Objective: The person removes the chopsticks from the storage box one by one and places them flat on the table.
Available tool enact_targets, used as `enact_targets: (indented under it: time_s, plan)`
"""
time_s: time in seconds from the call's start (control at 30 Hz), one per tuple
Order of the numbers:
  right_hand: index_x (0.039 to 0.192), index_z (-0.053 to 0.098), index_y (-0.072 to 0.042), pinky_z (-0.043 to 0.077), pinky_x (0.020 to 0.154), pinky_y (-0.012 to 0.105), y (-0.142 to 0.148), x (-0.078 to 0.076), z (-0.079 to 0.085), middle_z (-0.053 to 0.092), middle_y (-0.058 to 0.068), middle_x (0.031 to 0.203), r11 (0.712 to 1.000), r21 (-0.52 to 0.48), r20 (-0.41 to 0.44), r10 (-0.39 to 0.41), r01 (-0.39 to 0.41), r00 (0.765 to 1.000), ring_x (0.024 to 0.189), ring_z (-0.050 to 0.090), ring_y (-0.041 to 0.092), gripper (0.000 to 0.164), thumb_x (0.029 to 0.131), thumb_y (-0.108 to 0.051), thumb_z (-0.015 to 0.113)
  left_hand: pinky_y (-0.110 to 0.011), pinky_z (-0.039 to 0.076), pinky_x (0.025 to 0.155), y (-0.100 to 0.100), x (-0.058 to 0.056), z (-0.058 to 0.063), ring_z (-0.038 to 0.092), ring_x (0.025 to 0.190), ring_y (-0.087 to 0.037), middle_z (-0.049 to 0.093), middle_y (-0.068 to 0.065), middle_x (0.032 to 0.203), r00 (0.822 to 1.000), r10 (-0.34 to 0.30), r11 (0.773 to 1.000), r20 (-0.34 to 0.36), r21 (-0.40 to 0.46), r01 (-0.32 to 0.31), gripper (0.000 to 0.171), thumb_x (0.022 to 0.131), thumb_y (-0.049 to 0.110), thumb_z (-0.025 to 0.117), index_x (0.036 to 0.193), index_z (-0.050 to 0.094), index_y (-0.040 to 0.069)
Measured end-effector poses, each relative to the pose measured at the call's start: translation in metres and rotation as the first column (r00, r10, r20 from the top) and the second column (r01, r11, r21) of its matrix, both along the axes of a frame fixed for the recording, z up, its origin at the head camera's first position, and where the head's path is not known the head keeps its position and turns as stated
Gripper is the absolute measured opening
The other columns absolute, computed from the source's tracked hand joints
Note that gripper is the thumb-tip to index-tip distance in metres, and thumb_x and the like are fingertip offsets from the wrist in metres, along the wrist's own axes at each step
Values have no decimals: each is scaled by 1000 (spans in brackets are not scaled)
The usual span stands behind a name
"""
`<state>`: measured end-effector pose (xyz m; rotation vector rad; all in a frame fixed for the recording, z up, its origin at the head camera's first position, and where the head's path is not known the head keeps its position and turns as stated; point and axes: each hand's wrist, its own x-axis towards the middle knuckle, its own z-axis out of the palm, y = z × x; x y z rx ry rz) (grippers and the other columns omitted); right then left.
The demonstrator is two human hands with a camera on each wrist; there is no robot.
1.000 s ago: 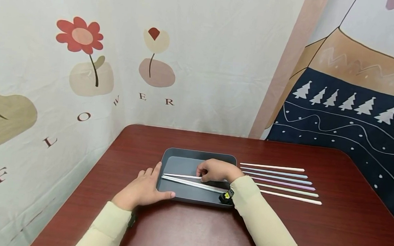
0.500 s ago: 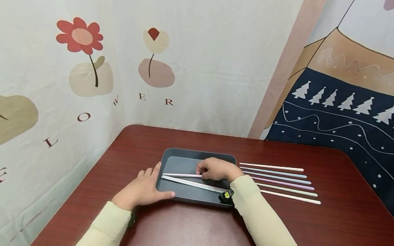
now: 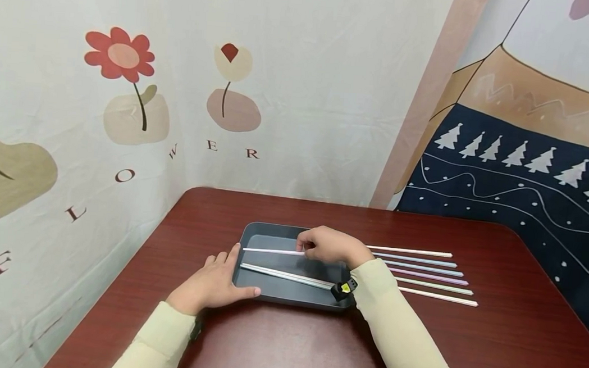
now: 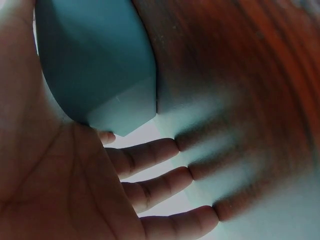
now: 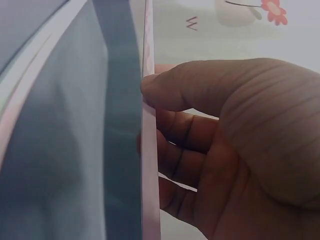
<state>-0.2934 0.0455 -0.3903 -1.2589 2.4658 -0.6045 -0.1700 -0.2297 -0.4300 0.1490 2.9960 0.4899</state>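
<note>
My right hand (image 3: 331,247) pinches a thin pale pink chopstick (image 3: 272,251) over the dark grey tray (image 3: 266,227). Thumb and fingers meet around this same chopstick (image 5: 150,180) in the right wrist view, where it stretches past them both ways. Two or so pale chopsticks (image 3: 284,274) lie slanted inside the tray, nearer its front, their right ends hidden by the right wrist. Against the tray's left end rests my left hand (image 3: 209,283), thumb stretched along the front edge. The left wrist view has the palm close to the tray's outer wall (image 4: 100,60), with fingers extended.
To the right of the tray, several pastel chopsticks (image 3: 432,281) lie roughly parallel on the reddish-brown table (image 3: 285,341), their left ends partly behind the right hand and sleeve. A patterned curtain (image 3: 318,123) hangs behind the table.
My right hand has raised the pink chopstick away from the others in the tray, shifting slightly toward the far side and right. The left hand stays in place.
</note>
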Motion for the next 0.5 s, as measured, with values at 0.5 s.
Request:
enact_targets:
  time_s: [0.5]
  plan:
    - [95,68,-17,41,61,28,39,11,14,51,-7,71,997,-49,4,-65,65,998,64,47,8,17,94,-2,59,-53,45,92,-1,0,0,45,118,-41,45,-25,139,1000,4,1000,-2,5,-4,130,69,83,64,156,20,-2]
